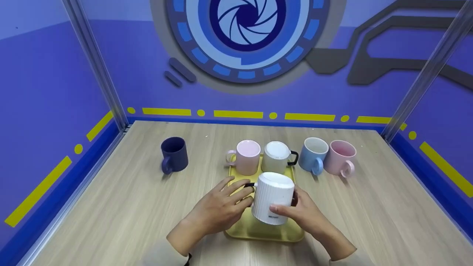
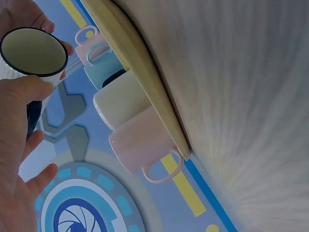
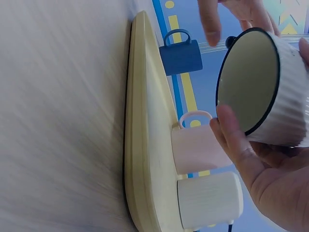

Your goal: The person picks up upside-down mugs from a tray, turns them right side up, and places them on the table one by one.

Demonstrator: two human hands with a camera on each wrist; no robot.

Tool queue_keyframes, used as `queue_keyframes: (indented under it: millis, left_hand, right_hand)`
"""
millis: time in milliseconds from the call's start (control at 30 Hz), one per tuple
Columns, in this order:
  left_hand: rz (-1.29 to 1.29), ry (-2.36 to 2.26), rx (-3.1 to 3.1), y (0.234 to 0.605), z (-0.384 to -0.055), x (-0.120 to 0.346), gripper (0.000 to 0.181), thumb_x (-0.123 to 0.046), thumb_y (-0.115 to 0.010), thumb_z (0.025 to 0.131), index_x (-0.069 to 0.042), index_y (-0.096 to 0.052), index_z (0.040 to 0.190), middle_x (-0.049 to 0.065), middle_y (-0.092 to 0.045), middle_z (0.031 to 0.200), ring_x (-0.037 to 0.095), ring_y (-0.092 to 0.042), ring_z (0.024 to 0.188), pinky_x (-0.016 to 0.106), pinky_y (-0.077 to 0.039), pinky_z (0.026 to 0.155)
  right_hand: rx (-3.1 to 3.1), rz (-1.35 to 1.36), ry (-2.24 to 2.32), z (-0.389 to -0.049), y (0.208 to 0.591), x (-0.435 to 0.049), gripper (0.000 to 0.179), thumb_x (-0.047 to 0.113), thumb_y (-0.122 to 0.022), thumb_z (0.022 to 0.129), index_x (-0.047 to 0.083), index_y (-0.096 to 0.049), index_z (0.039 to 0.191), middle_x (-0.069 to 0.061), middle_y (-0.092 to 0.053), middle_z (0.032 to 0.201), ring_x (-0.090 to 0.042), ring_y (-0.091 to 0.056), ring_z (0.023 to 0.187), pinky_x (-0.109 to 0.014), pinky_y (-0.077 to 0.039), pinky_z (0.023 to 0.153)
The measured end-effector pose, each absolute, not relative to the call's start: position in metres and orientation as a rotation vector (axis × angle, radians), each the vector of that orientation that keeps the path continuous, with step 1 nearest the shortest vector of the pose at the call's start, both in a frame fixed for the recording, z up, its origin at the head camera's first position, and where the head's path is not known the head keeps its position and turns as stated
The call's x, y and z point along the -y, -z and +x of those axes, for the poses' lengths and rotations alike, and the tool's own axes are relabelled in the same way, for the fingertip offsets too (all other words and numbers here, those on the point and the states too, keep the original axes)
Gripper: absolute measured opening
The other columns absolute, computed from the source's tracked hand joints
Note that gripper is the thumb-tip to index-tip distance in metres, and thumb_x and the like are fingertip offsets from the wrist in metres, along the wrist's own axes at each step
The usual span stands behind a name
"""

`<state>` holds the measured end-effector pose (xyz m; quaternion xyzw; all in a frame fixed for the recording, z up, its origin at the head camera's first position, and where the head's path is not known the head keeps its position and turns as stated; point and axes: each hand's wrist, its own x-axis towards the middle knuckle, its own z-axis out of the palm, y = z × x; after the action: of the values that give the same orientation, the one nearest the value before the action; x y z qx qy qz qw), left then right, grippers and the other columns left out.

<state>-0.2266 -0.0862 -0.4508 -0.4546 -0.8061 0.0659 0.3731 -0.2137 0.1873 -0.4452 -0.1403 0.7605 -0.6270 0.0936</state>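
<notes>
My right hand [image 1: 305, 212] grips a white ribbed mug [image 1: 274, 199], thumb across its front. The mug is held bottom up over the yellow tray [image 1: 266, 234]; its black-rimmed mouth faces down, as both wrist views show. At the mug's black handle [image 1: 250, 184] is my left hand [image 1: 223, 207], fingers spread and mostly straight, overlapping the handle. Behind the held mug, a pink mug [image 1: 247, 159] and a cream-white mug [image 1: 274, 162] with a black handle stand upside down on the tray.
An upright dark navy mug [image 1: 179, 157] stands on the table at the left. To the right of the tray, a light blue mug [image 1: 312, 157] and another pink mug [image 1: 337, 160] stand upright side by side. Blue-purple panels [image 1: 122, 55] enclose the table [image 1: 155, 207].
</notes>
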Motion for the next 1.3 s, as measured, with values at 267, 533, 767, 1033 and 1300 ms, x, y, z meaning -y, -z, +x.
queue_keyframes:
  millis: [267,533,767,1033,1300]
  left_hand:
    - [-1.195,-0.168,2.050,0.451,-0.228,0.088,0.027,-0.043,-0.055,0.104,-0.020,-0.065,0.117,-0.004,-0.063,0.135,0.019,-0.052,0.140,0.044,-0.046,0.113]
    - [-1.231,-0.161,2.100,0.449,-0.225,0.089,0.032,-0.046,-0.043,0.110,-0.022,-0.064,0.116,-0.003,-0.063,0.136,0.020,-0.052,0.141,0.042,-0.046,0.113]
    - [-1.269,-0.061,2.039,0.448,-0.224,0.087,0.030,-0.038,-0.045,0.110,-0.018,-0.062,0.096,-0.004,-0.068,0.114,0.025,-0.059,0.132,0.039,-0.047,0.111]
    - [-1.310,0.143,1.963,0.448,-0.226,0.082,0.029,-0.030,-0.047,0.110,-0.013,-0.057,0.088,-0.002,-0.061,0.089,0.027,-0.064,0.113,0.038,-0.051,0.105]
    - [-1.270,0.412,2.051,0.448,-0.225,0.080,0.022,-0.024,-0.050,0.108,-0.013,-0.058,0.091,-0.002,-0.059,0.088,0.021,-0.065,0.105,0.032,-0.051,0.101]
  right_hand:
    - [-2.094,-0.436,1.858,-0.214,0.442,-0.189,0.061,0.030,-0.064,0.101,-0.012,-0.042,0.139,-0.011,-0.067,0.116,-0.021,-0.068,0.102,-0.036,-0.060,0.083]
    - [-1.977,-0.462,1.853,-0.215,0.441,-0.192,0.053,0.037,-0.041,0.112,-0.011,-0.043,0.134,-0.004,-0.074,0.101,-0.017,-0.074,0.088,-0.036,-0.061,0.070]
    - [-1.960,-0.508,1.791,-0.214,0.441,-0.196,0.058,0.042,-0.023,0.114,-0.008,-0.044,0.135,-0.005,-0.076,0.102,-0.018,-0.075,0.090,-0.036,-0.061,0.073]
    - [-1.980,-0.508,1.755,-0.211,0.437,-0.199,0.066,0.046,-0.018,0.113,0.009,-0.002,0.164,-0.019,-0.060,0.126,-0.026,-0.069,0.102,-0.044,-0.060,0.080]
    - [-2.004,-0.572,1.784,-0.210,0.438,-0.202,0.057,0.043,-0.016,0.114,0.029,0.000,0.167,-0.032,-0.029,0.155,-0.031,-0.067,0.103,-0.043,-0.060,0.078]
